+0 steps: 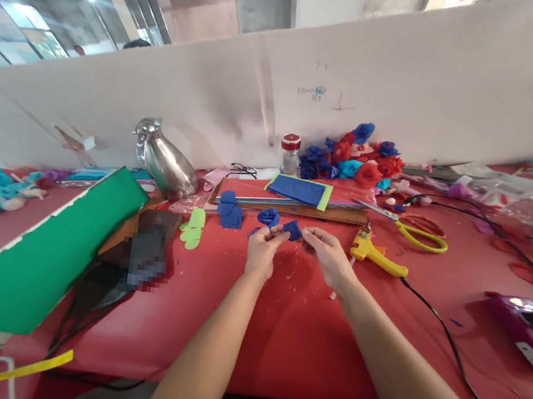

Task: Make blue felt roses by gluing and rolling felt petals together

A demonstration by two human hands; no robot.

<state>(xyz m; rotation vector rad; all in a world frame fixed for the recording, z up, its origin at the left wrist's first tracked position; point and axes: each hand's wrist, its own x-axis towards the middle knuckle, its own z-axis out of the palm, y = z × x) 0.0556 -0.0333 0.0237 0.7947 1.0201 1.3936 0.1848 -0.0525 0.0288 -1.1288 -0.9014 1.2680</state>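
Observation:
Between my two hands is a small blue petal piece [293,230], which looks like paper or foam sheet. My left hand [264,249] pinches its left side between thumb and fingers. My right hand [326,250] has its fingertips closed at the petal's right edge. Just beyond my left hand lies a rolled blue flower [269,217]. Farther left on the red table are several cut blue petals [230,211] and light green petal shapes [192,228]. To the right of my right hand sits a yellow glue gun [377,254].
Yellow-handled scissors [421,238] lie right, past the glue gun. A stack of sheets [297,192], a jar [290,155] and finished flowers [355,155] line the back by the white partition. At left are a metal jug [166,160] and a green board [43,255]. A black cord [448,348] crosses the right side.

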